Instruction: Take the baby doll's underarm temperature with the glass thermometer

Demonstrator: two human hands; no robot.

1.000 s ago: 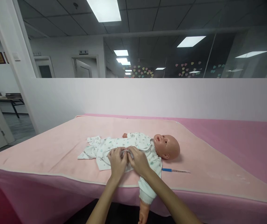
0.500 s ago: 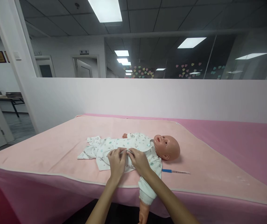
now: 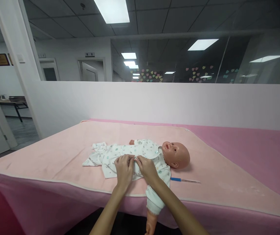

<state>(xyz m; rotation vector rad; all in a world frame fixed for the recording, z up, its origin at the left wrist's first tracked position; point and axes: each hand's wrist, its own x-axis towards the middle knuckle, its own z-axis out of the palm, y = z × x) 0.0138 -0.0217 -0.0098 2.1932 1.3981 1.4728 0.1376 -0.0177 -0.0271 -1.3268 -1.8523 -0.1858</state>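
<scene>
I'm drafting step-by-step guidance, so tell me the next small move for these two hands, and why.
Probably draw the thin, white strip gently taut: the left hand and right hand appear to pinch it, close together, over the white, printed cloth outfit on the bald, plastic doll.

Place: office-like interior, apparently a care-training room | overhead: gridded ceiling (image 3: 152, 21), flat light panel (image 3: 112, 11) | divider: window glass (image 3: 169, 54) showing heart shapes (image 3: 151, 75) | walls: sign (image 3: 89, 54) above doorway, framed plaques (image 3: 1, 59) | practice cue: baby doll (image 3: 178, 155) on cloth-covered table (image 3: 56, 153)
</scene>
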